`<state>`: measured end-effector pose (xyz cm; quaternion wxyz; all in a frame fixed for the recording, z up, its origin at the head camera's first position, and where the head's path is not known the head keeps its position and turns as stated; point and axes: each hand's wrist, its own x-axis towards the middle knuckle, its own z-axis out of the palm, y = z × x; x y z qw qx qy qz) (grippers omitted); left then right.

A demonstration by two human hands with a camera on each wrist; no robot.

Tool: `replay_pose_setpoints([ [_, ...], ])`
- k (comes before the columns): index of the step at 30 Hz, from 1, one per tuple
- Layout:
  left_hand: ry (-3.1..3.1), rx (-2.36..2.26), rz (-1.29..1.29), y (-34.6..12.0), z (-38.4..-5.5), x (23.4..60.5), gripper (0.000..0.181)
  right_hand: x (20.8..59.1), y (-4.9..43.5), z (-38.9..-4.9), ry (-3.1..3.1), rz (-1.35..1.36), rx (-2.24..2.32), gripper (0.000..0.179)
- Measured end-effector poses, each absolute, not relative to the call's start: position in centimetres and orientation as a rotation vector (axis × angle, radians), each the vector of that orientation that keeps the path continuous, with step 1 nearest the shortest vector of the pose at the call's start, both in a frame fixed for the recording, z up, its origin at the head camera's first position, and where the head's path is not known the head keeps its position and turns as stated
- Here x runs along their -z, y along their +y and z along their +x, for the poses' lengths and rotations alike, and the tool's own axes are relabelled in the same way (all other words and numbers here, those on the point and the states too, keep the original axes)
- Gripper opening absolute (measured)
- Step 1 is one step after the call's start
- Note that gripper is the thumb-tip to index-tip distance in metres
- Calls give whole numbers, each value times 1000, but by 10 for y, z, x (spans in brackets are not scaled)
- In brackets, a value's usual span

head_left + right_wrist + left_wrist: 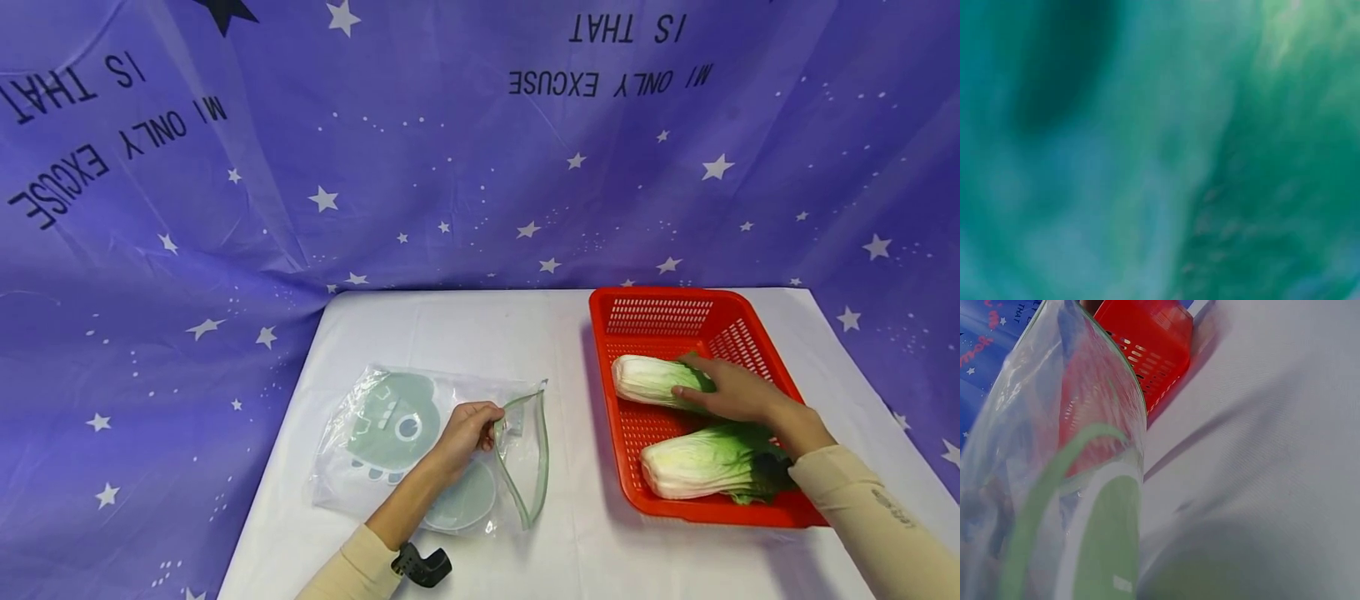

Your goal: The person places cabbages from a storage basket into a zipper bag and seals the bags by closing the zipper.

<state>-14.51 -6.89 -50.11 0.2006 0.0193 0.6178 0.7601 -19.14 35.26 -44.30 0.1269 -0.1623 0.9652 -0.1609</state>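
My left hand (463, 437) pinches the green-edged mouth of a clear plastic zip bag (397, 425) printed with a pale green dinosaur. The bag lies on the white table, its mouth gaping to the right; in the left wrist view its clear film (1035, 444) stands up close to the camera. Over in the red basket, my right hand (738, 392) grips the leafy end of the farther napa cabbage (648, 381), thumb on the near side and fingers over the top. The nearer napa cabbage (690, 467) lies under my right wrist. Blurred green leaf (1291, 175) fills the right wrist view.
The red slotted basket (617, 450) stands on the right side of the table, its walls rising around both cabbages. White cloth (570, 333) covers the table between bag and basket. A purple star-printed curtain (465, 192) hangs behind and at the sides.
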Motion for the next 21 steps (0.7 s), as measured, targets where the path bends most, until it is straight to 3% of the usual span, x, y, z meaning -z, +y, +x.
replay_pose_setpoints([
  [7,1732,-2108,59,-69,-144,503,30,449,352,-193,2877,-520,422,93],
  [15,1731,-2114,56,-70,-144,502,29,462,350,-196,2708,-754,745,92],
  [21,1726,-2108,57,-72,-145,501,30,468,349,-199,2725,-800,722,81],
])
